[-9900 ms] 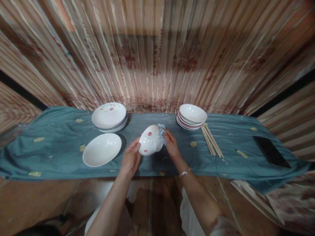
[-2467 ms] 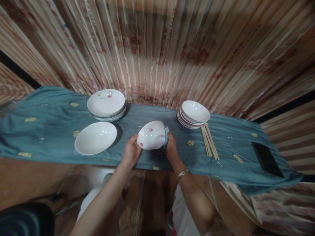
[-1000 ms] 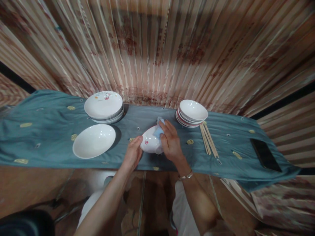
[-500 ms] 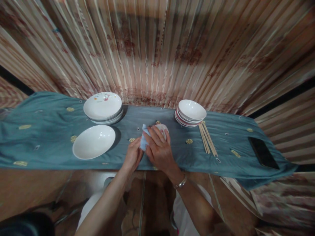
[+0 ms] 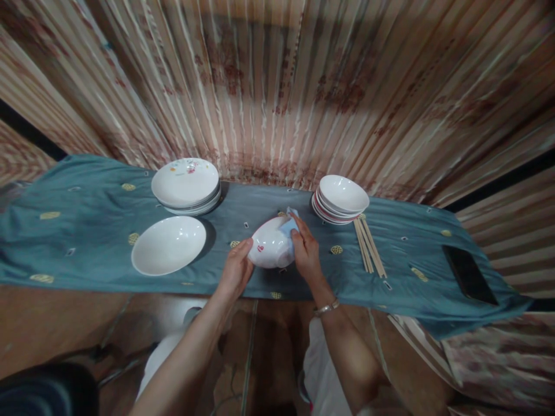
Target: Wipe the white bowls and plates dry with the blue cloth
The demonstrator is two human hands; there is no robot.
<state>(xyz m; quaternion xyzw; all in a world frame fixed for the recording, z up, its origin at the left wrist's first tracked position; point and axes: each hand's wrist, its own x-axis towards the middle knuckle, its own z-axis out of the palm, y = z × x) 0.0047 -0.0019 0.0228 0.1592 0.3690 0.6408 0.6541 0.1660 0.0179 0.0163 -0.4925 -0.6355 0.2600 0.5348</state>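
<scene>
A white bowl [image 5: 269, 245] with a small red mark is tilted on its side above the middle of the table, its outside towards me. My left hand [image 5: 237, 264] grips its left rim, thumb on the outer wall. In my right hand [image 5: 307, 248] is a light blue cloth [image 5: 289, 226], pressed against the bowl's right side. A silver bracelet circles my right wrist. The inside of the bowl is hidden from me.
Left of the bowl are a stack of plates [image 5: 184, 185] and a large white bowl [image 5: 169, 247]. Stacked bowls [image 5: 342, 195], several chopsticks [image 5: 368, 245] and a black phone [image 5: 468, 274] lie to the right on the teal tablecloth [image 5: 99, 231]. A curtain [image 5: 269, 86] hangs behind.
The bowl has turned so its outer wall shows. My right hand has moved right with the cloth, from near my left hand to the bowl's far side. The view has shifted slightly.
</scene>
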